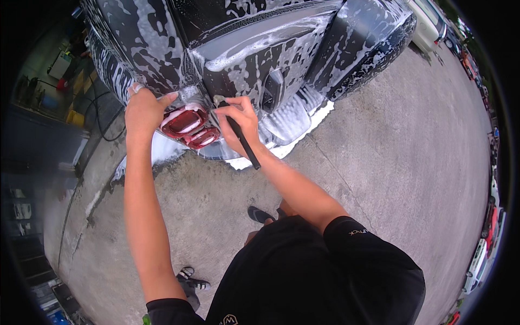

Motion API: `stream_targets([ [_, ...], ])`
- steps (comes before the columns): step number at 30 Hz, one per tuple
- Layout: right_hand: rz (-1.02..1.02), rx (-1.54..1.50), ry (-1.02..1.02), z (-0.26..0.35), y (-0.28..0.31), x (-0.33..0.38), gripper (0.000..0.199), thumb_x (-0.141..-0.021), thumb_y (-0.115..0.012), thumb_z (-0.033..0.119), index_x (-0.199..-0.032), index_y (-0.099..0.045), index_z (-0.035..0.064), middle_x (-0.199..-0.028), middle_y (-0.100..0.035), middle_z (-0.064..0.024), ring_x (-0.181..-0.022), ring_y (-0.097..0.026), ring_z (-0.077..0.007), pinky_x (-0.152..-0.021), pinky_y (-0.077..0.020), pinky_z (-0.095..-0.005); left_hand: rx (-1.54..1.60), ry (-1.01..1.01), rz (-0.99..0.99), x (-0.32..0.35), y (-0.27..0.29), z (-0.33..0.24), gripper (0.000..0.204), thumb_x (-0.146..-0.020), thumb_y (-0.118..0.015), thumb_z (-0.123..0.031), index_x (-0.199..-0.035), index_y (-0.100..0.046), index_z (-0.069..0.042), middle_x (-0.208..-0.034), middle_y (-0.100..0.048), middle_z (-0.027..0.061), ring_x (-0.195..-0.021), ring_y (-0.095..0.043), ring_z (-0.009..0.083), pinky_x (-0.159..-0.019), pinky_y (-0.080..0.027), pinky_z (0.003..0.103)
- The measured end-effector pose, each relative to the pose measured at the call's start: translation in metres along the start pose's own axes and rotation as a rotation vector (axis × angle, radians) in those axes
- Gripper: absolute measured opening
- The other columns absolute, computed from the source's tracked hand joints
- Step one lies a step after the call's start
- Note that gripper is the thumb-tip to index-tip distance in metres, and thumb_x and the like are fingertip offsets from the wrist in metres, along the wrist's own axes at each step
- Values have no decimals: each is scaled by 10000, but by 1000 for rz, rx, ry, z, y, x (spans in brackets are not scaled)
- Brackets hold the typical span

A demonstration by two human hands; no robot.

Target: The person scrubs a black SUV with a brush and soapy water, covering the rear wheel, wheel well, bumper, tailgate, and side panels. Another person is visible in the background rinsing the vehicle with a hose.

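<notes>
Soapy foam covers the rear of a dark car (pixel 222 81). My right hand (pixel 241 122) grips a detailing brush (pixel 240 138) with a long black handle. Its pale bristles touch the body seam just above and right of the red tail light (pixel 187 122). My left hand (pixel 143 111) rests on the foamy bodywork above and left of that light, its thumb and fingers spread and holding nothing. A second red lamp section (pixel 203 137) sits lower, with foam streaks across it. Right of my right hand is a dark handle recess (pixel 272 89) on the tailgate.
White suds (pixel 162 149) lie on the concrete floor (pixel 379 151) under the bumper. A dark hose (pixel 100 122) curves at the left. Striped sandals (pixel 195 279) show at lower left. A white vehicle (pixel 428 24) stands at the upper right, with more parked cars (pixel 479 260) along the right rim.
</notes>
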State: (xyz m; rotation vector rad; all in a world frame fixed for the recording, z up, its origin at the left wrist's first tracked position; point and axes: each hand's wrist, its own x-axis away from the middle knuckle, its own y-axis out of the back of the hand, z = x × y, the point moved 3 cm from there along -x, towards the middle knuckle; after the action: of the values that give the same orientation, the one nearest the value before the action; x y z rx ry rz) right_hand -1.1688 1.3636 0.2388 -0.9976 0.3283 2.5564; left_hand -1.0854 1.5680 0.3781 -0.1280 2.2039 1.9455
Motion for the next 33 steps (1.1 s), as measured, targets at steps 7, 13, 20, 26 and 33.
stream_targets([
  [7,-209,254,104,-52,98,-40,212,-770,-717,-47,-942,-745,74,-963,-583,-129,-842,-638,-274,-719,-525,-358,-52,23,113,-16,1,-3,887,-835,-773,-621,-1120,-633,208,-1368,-542,419,-1174,-636,503,-986,-518,510],
  [13,-271,191,-41,-70,60,-8,226,-781,-702,-73,-956,-707,69,-1039,-560,-188,-790,-636,-352,-700,-538,-405,-12,41,182,-21,-1,14,802,-819,-805,-610,-1061,-689,146,-1124,-708,336,-1098,-685,476,-942,-524,480],
  [20,-303,45,-168,-75,54,21,179,-869,-718,-67,-979,-723,75,-1162,-598,-194,-853,-695,-285,-737,-544,-354,44,-13,183,-19,8,12,696,-860,-809,-516,-1212,-684,70,-1156,-732,270,-1128,-690,438,-960,-513,445],
  [26,-280,76,-462,-127,42,90,176,-886,-694,-86,-980,-705,61,-1247,-601,-197,-890,-706,-306,-767,-553,-363,3,26,250,-19,7,18,661,-904,-782,-486,-1240,-663,71,-1189,-728,254,-1146,-690,399,-984,-498,427],
  [33,-774,-835,-1160,-214,36,128,222,-938,-682,-32,-1153,-643,6,-1116,-635,-143,-990,-694,-309,-849,-594,-402,-34,11,234,-24,7,16,670,-927,-771,-450,-1322,-608,66,-1275,-698,235,-1201,-655,337,-1039,-461,402],
])
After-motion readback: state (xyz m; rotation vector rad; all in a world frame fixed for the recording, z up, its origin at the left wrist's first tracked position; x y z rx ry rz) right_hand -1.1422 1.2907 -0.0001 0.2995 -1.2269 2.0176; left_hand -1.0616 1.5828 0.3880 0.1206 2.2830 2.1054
